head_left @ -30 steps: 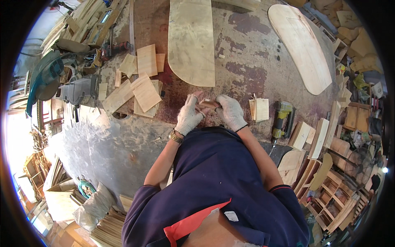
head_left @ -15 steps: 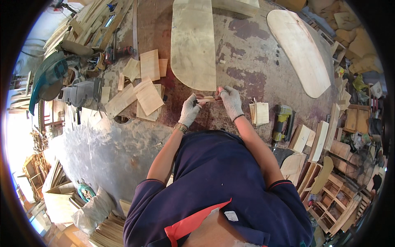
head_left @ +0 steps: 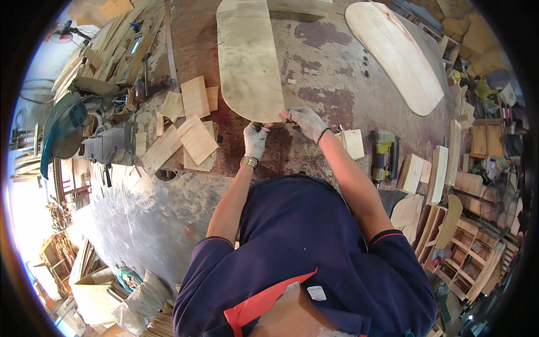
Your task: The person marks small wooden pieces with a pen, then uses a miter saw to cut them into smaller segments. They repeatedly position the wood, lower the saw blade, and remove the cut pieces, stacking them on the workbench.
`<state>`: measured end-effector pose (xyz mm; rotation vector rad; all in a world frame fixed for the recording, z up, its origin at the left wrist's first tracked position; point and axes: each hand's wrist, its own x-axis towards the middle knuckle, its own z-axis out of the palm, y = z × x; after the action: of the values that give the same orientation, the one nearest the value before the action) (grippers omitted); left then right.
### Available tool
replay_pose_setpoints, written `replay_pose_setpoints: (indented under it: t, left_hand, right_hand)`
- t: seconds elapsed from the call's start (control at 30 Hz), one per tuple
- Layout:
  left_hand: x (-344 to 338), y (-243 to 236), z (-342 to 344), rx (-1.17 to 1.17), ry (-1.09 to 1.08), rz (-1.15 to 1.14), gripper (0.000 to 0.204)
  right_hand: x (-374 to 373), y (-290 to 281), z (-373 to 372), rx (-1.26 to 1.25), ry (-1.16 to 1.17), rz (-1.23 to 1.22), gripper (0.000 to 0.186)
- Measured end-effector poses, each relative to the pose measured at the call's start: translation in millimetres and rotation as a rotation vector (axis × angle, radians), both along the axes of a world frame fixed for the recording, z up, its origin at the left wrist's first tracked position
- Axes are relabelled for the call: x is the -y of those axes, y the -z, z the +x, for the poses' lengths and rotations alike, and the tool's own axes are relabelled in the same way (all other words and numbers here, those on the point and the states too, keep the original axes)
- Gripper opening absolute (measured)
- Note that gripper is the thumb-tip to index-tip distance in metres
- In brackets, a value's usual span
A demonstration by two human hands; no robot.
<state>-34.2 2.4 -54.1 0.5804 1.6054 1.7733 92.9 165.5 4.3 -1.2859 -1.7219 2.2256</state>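
Note:
A long pale wooden board (head_left: 250,62) with one rounded near corner lies on the worktable ahead of me. At its near end, a small wood strip (head_left: 275,126) shows between my gloved hands, partly hidden by fingers. My left hand (head_left: 256,140), wearing a watch at the wrist, is closed on the strip, its fingertips at the board's near edge. Thumb and fingers of my right hand (head_left: 306,121) are pinched at the board's square near corner. How far the strip reaches under the board cannot be seen.
Loose thin wood squares (head_left: 197,139) lie left of my hands. On the right are a small stack of wood pieces (head_left: 352,144), a yellow-green nail gun (head_left: 383,156) and a curved pale board (head_left: 396,56). A teal power saw (head_left: 67,129) stands far left.
Both hands have moved forward with the small wood strip, from just short of the board to its near edge. The whole view has shifted slightly.

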Motion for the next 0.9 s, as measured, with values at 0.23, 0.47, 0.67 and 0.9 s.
replay_pose_setpoints:
  t: [0.23, 0.47, 0.67, 0.9]
  left_hand:
    - [0.0, 8.1, -4.6, -0.044, -0.010, -0.003, 0.019]
    - [0.9, 11.1, -4.6, -0.037, -0.044, -0.001, 0.020]
    - [0.8, 13.5, -8.0, 0.011, -0.041, -0.018, 0.019]
    - [2.8, 14.7, -9.2, -0.067, -0.031, -0.042, 0.019]
  right_hand:
    - [12.6, -13.1, -2.2, 0.055, 0.072, 0.059, 0.039]
    - [11.8, -24.3, 21.3, 0.183, 0.191, 0.270, 0.038]
    - [-6.9, -27.4, 120.9, 0.282, 0.601, 0.831, 0.028]
    - [-37.0, -15.8, 243.5, 1.144, 0.672, 1.082, 0.067]
